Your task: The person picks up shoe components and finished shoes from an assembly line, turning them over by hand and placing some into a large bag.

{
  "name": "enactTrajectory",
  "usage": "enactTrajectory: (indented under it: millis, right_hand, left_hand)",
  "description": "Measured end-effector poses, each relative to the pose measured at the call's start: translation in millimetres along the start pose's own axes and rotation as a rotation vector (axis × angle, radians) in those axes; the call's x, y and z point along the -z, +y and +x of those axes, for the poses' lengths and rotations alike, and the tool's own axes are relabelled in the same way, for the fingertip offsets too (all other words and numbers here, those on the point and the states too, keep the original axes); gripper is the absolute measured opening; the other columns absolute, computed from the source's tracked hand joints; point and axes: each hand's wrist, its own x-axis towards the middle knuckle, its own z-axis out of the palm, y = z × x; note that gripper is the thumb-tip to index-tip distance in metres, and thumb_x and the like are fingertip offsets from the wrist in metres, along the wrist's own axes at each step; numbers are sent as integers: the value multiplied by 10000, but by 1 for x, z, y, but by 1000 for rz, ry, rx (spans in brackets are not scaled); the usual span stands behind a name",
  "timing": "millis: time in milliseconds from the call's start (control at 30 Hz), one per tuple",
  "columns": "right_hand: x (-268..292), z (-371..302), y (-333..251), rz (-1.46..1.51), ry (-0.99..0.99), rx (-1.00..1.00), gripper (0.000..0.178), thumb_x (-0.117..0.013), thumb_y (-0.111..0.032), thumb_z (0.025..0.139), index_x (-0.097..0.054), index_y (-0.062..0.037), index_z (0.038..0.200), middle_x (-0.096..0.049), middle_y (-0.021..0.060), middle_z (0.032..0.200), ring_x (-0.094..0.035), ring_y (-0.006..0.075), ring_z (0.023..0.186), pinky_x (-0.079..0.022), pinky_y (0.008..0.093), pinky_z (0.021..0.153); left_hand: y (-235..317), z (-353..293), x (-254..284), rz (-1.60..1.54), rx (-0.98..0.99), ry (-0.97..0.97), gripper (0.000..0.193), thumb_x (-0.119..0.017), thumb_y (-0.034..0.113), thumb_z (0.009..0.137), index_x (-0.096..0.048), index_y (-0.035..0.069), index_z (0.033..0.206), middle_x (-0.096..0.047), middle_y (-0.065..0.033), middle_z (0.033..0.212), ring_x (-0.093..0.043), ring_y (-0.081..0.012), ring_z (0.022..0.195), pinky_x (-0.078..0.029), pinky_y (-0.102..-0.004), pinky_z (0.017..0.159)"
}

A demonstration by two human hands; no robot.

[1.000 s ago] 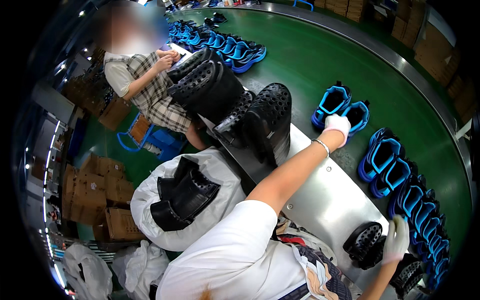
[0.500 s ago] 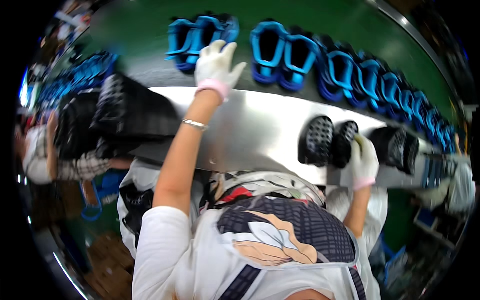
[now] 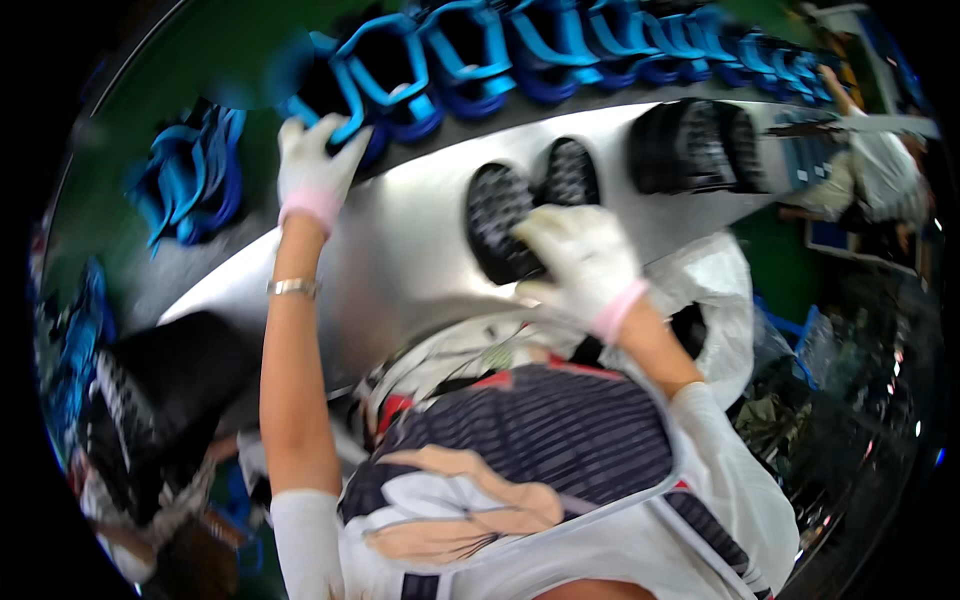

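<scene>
My left hand (image 3: 318, 165), in a white glove with a pink cuff, reaches out with thumb and fingers spread. Its fingertips are at the near rim of a black shoe upper with blue edging (image 3: 335, 95); firm contact cannot be made out. My right hand (image 3: 585, 255), gloved likewise and blurred, is at the lower right edge of a black shoe sole (image 3: 497, 215) with a studded tread. Its thumb and fingers are apart, with the sole's edge showing between them. A second black sole (image 3: 570, 172) stands just beyond that hand.
A row of blue-and-black shoe uppers (image 3: 465, 55) lines the green belt (image 3: 265, 190). Another cluster of uppers (image 3: 195, 175) lies left. The metal ledge (image 3: 400, 215) also carries more black soles (image 3: 690, 145) at right. A dark bundle (image 3: 170, 375) is at lower left. Another person (image 3: 890, 165) is at far right.
The view has swung right. My left hand has gone from the left-hand uppers to the first of the row. My right hand has shifted from the farther sole to the nearer one.
</scene>
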Motion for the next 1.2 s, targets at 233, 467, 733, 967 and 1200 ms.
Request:
enactTrajectory:
  millis: [233, 467, 733, 967, 1200]
  right_hand:
    - [-13, 13, -1, -65, -10, 85, 508, -765, -387, 659, -584, -76, 1018, -578, 91, 1018, -587, 270, 950, -424, 388, 903]
    - [-4, 16, 4, -96, -120, 61, 494, -759, -412, 689, -625, -64, 1014, -624, 100, 993, -611, 258, 978, -453, 358, 878]
    - [-6, 12, 10, -168, -81, 66, 451, -774, -402, 658, -595, -67, 902, -600, 84, 897, -616, 257, 909, -466, 363, 851]
    - [17, 7, 7, -33, -8, 44, 411, -750, -377, 703, -599, -68, 927, -604, 82, 919, -611, 267, 923, -467, 387, 855]
    - [-6, 2, 16, -138, -92, -41, 520, -770, -438, 677, -603, -56, 988, -614, 112, 1022, -614, 281, 951, -463, 382, 883]
  left_hand:
    - [-15, -5, -8, -89, -13, -16, 273, -739, 258, 841, -690, 74, 1037, -468, -153, 1021, -531, -301, 905, -449, -367, 851]
    - [-15, -37, 5, -245, -31, 54, 583, -657, 153, 882, -471, 141, 1435, -477, -142, 1304, -569, -223, 967, -490, -343, 877]
    - [33, -74, 22, -379, 16, -58, 523, -593, 87, 907, -475, 57, 1415, -546, -122, 1211, -590, -152, 848, -479, -304, 824]
    - [29, -78, 3, -693, 123, -258, 494, -561, 137, 955, -450, 35, 1426, -538, -139, 1268, -621, -182, 948, -535, -273, 736]
    - [38, -84, -15, -745, 203, -388, 470, -579, 155, 950, -489, 38, 1396, -545, -157, 1276, -618, -168, 942, -546, -277, 737]
